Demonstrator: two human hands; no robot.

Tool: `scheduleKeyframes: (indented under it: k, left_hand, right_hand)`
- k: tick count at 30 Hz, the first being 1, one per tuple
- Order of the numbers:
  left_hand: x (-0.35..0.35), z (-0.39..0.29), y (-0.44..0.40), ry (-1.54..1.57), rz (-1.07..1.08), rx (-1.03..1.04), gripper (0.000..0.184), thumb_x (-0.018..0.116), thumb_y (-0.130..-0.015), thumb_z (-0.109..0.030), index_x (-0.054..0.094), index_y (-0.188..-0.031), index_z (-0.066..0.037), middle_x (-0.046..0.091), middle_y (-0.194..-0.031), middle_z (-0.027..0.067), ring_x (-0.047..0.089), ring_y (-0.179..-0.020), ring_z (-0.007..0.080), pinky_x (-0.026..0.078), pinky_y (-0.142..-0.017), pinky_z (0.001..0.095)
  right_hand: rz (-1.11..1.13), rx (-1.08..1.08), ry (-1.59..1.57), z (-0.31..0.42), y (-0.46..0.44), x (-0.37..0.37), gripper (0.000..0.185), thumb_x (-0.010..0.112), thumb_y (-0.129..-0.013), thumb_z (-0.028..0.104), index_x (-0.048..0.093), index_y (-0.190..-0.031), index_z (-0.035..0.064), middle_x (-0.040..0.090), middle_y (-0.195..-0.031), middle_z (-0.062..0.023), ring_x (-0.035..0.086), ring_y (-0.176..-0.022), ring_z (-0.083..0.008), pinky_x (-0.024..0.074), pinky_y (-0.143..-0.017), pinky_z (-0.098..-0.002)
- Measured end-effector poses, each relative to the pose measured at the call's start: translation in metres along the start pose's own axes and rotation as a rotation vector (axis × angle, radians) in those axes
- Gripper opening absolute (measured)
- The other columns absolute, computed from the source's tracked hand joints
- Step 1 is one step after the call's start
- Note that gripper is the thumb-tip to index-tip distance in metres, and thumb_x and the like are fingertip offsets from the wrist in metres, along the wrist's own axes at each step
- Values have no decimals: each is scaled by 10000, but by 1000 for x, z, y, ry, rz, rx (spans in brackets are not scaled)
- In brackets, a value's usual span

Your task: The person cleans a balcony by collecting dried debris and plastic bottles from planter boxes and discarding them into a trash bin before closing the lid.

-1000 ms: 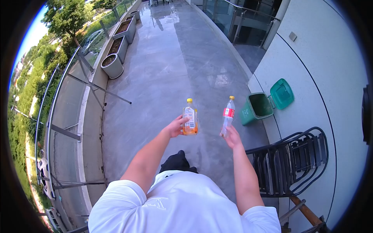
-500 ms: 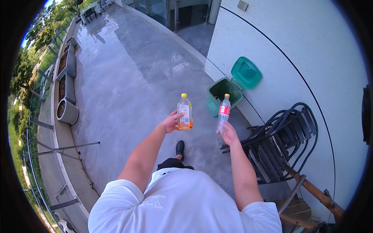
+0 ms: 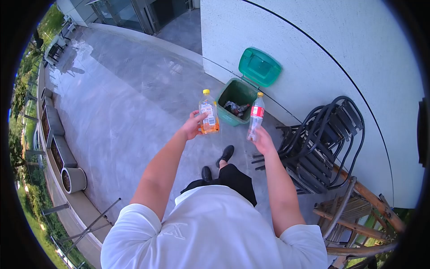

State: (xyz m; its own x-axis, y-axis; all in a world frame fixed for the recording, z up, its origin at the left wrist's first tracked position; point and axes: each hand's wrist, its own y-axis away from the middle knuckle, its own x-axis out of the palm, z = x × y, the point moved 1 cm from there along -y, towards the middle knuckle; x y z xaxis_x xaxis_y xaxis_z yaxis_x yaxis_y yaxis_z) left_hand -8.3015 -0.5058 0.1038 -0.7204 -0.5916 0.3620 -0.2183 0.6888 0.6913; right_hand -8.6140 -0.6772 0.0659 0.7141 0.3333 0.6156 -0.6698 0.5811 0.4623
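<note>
My left hand (image 3: 194, 125) is closed around a clear plastic bottle (image 3: 208, 110) with a yellow cap and some orange at its lower part; it stands nearly upright. In my right hand (image 3: 264, 141) is a slimmer clear plastic bottle (image 3: 257, 111) with a red label and a yellowish cap, gripped low down. Just beyond the two bottles stands a green bin (image 3: 232, 116), its lid (image 3: 260, 67) swung back against the wall. Crumpled litter (image 3: 236, 108) lies inside the bin. Both bottles are held on the near side of the bin's opening.
Stacked black chairs (image 3: 322, 139) stand against the white wall (image 3: 322, 27) on the right, with a wooden chair (image 3: 349, 210) nearer me. Planters (image 3: 74, 179) line the terrace's left edge, near a metal stand (image 3: 92, 226). A doorway (image 3: 168, 15) is at the back.
The view has turned right and moved closer to the bin, so its contents show now. A second shoe has come into view. Both hands keep hold of their bottles.
</note>
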Motion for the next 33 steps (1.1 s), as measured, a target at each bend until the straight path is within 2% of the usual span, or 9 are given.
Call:
scheduleKeyframes:
  k: [3, 14, 17, 18, 22, 29, 30, 31, 33]
  left_hand:
    - [10, -23, -35, -27, 11, -31, 774, 719, -881, -394, 221, -1442, -206, 433, -1415, 98, 522, -1233, 287, 461, -939, 551]
    - [62, -67, -211, -115, -57, -234, 739, 578, -960, -487, 181, -1515, -206, 535, -1365, 68, 615, -1155, 258, 513, -884, 493]
    - [68, -56, -270, -109, -19, -276, 723, 563, -964, -506, 224, -1520, -193, 570, -1325, 66, 632, -1126, 245, 531, -853, 460]
    - [72, -51, -287, -78, -40, -287, 769, 617, -919, -542, 271, -1511, -194, 566, -1306, 57, 643, -1059, 191, 532, -746, 376]
    - [80, -35, -361, -127, 9, -352, 868, 628, -890, -611, 236, -1531, -177, 560, -1309, 62, 648, -1030, 171, 517, -679, 317]
    - [67, -4, -501, -285, -72, -470, 928, 631, -873, -635, 230, -1556, -152, 568, -1314, 72, 658, -997, 172, 520, -653, 311]
    - [51, 22, -533, -229, -32, -469, 921, 629, -873, -635, 238, -1558, -160, 576, -1310, 70, 661, -985, 164, 522, -653, 311]
    - [54, 17, -545, -228, -26, -505, 927, 631, -884, -614, 192, -1573, -175, 575, -1308, 68, 666, -962, 155, 526, -654, 314]
    - [65, 14, -564, -290, -170, -496, 669, 589, -890, -635, 516, -1356, -161, 663, -1111, 24, 674, -828, 159, 495, -631, 361]
  right_hand:
    - [0, 22, 46, 14, -33, -12, 345, 583, -954, 176, 538, -1284, 85, 639, -1087, -75, 641, -986, -218, 534, -848, -415]
    - [-209, 247, 87, 48, -208, -76, 319, 641, -939, 252, 580, -1225, 125, 654, -1037, -32, 638, -932, -177, 518, -767, -380]
    - [-307, 332, 129, 38, -252, -91, 296, 640, -943, 290, 580, -1188, 134, 665, -996, -18, 649, -887, -164, 527, -741, -372]
    - [-338, 367, 134, 31, -261, -96, 291, 636, -946, 303, 579, -1177, 134, 666, -985, -18, 651, -874, -163, 530, -734, -370]
    - [-431, 454, 108, 0, -319, -126, 290, 617, -955, 373, 590, -1121, 136, 664, -960, -16, 655, -842, -156, 539, -714, -360]
    - [-538, 476, 67, -52, -417, -196, 348, 620, -949, 440, 599, -1110, 133, 660, -971, -8, 643, -883, -152, 535, -749, -359]
    - [-545, 477, 69, -55, -431, -201, 347, 622, -948, 441, 600, -1109, 134, 659, -971, -7, 641, -884, -151, 536, -757, -364]
    - [-553, 486, 70, -61, -440, -207, 347, 623, -948, 443, 600, -1107, 136, 657, -972, -6, 640, -884, -151, 536, -764, -369]
    - [-576, 477, 59, -74, -466, -218, 346, 627, -947, 438, 604, -1109, 133, 658, -974, -6, 639, -881, -153, 538, -774, -377]
